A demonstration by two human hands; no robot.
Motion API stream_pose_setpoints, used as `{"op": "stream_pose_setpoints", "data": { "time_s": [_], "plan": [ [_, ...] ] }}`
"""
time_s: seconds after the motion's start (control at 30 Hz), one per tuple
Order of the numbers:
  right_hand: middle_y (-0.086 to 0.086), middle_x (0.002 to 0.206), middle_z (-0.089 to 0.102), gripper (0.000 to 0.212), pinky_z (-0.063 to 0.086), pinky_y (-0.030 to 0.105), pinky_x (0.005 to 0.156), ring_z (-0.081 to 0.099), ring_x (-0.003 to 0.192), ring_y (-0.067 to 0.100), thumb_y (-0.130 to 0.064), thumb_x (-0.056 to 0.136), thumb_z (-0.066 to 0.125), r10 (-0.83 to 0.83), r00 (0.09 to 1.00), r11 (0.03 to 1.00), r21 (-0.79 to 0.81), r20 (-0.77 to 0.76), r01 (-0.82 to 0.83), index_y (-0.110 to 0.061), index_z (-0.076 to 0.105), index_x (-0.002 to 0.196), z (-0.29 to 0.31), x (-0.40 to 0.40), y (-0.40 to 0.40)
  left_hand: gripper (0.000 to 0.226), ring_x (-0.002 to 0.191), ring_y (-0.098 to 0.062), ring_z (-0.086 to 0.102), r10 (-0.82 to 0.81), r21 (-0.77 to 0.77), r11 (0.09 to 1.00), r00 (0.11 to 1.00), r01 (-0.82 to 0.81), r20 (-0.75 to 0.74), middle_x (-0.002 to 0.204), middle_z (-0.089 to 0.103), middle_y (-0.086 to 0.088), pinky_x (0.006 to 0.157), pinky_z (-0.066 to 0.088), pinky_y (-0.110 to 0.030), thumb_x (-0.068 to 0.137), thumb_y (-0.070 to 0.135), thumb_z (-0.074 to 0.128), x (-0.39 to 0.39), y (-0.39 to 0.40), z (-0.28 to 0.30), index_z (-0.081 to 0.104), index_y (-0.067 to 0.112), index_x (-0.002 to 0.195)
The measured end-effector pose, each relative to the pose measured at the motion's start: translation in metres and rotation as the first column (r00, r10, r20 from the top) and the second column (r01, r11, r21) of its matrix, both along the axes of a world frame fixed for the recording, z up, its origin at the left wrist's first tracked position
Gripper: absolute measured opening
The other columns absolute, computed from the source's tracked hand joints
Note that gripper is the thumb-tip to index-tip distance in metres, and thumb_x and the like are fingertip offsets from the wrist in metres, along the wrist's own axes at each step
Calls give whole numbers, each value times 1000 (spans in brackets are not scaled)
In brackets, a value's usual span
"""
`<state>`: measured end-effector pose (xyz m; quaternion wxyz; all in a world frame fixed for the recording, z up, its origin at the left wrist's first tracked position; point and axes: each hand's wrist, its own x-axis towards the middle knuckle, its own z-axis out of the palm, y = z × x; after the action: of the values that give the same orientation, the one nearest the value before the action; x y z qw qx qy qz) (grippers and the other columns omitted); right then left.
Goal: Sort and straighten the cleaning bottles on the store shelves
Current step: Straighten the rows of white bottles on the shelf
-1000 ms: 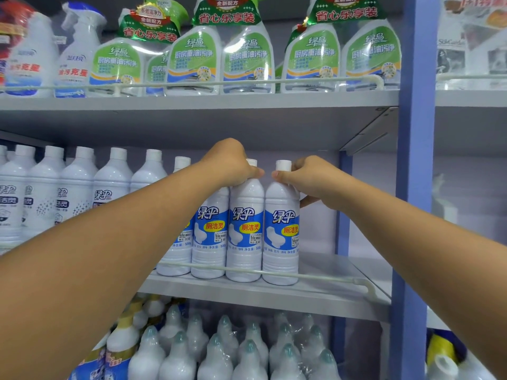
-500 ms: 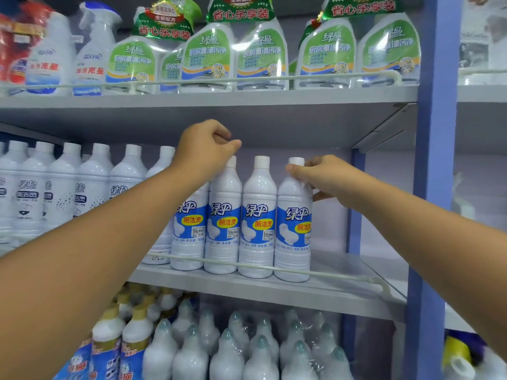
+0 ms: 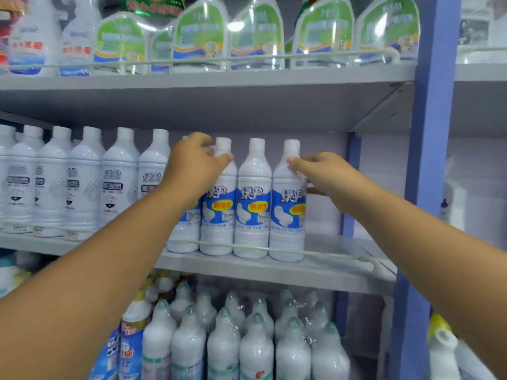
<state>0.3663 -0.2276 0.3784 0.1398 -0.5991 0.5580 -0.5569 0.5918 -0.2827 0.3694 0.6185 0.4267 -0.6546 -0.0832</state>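
a: middle shelf [image 3: 274, 267], right end?
b: blue-label bottles [image 3: 253, 198] upright in a row behind the rail [image 3: 315, 252].
a: hands?
b: left hand [image 3: 192, 163] curls round one bottle's neck [image 3: 223, 154]. right hand [image 3: 323, 171] pinches the end bottle [image 3: 288, 215] below its cap.

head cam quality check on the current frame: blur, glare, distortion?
Head view: motion blur smears the whole frame, and label text on the blue-label bottles is unreadable; bright glare spots sit on the clear green-label bottles on the top shelf; wide-angle distortion bows the shelf edge and tilts the blue upright; both hands, left hand and right hand, look soft-edged.
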Motion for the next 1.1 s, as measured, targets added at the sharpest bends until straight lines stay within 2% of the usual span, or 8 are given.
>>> {"op": "stream_pose_setpoints", "data": {
  "time_s": [0.1, 0.3, 0.57, 0.7, 0.8, 0.9, 1.0, 1.1],
  "plan": [
    [-5, 119, 69, 44, 56, 41, 98, 66, 110, 13, -49, 87, 70, -67, 996, 973, -217, 54, 77, -21, 65, 120, -32, -15, 44, 55, 109, -4, 65, -178, -38, 984, 954, 174, -243, 130, 64, 12, 81, 52, -20, 87, 38, 78, -8, 47, -55, 55, 28, 137],
    [2, 115, 74, 23, 60, 35, 87, 71, 108, 20, -25, 93, 65, 56, 983, 947, -322, 174, 3, -16, 68, 114, -127, -54, 166, 46, 104, 3, 69, -466, -14, 853, 749, 522, -471, 119, 72, 12, 91, 54, -17, 77, 35, 73, -65, 122, -178, 64, 26, 122],
    [-4, 103, 78, 14, 63, 33, 79, 74, 96, 16, -19, 91, 66, -396, 853, 911, 28, 339, 412, -20, 72, 104, -254, -149, 221, 31, 94, -18, 76, -646, 274, 490, 555, 828, -524, 100, 80, -2, 76, 57, -16, 68, 25, 85, -174, 181, -288, 77, 17, 98],
    [-1, 101, 77, 11, 61, 37, 81, 73, 92, 17, -17, 93, 68, -455, 823, 890, 193, 340, 413, -22, 72, 103, -284, -194, 220, 37, 100, -12, 75, -706, 359, 367, 509, 858, -493, 103, 79, 6, 79, 55, -13, 61, 37, 80, -227, 192, -320, 77, 36, 97],
    [-4, 101, 77, 10, 60, 38, 81, 73, 94, 16, -18, 94, 68, -451, 821, 892, 214, 351, 398, -24, 72, 101, -298, -228, 213, 44, 106, -2, 71, -680, 420, 426, 590, 801, -436, 110, 76, 14, 90, 55, -18, 59, 47, 83, -267, 189, -342, 73, 49, 102],
    [-7, 106, 75, 12, 60, 37, 82, 72, 95, 14, -23, 94, 69, -443, 836, 893, 241, 324, 380, -28, 70, 104, -306, -265, 201, 56, 109, 7, 64, -571, 497, 581, 758, 644, -316, 124, 68, 18, 93, 51, -15, 74, 31, 89, -309, 174, -367, 62, 54, 117],
    [-12, 111, 73, 20, 58, 31, 84, 71, 98, 6, -30, 93, 69, -411, 870, 905, 233, 272, 355, -30, 67, 113, -297, -301, 179, 71, 114, -4, 64, -427, 547, 697, 881, 465, -204, 129, 62, 16, 96, 54, -34, 71, 45, 85, -347, 154, -378, 51, 44, 133],
    [-12, 119, 69, 34, 53, 28, 95, 65, 109, 5, -31, 92, 69, -387, 912, 911, 206, 136, 356, -23, 63, 125, -282, -326, 152, 48, 100, -16, 66, -280, 562, 777, 955, 285, -97, 106, 67, 10, 80, 52, -36, 77, 44, 82, -374, 150, -377, 58, 33, 118]
  ]
}}
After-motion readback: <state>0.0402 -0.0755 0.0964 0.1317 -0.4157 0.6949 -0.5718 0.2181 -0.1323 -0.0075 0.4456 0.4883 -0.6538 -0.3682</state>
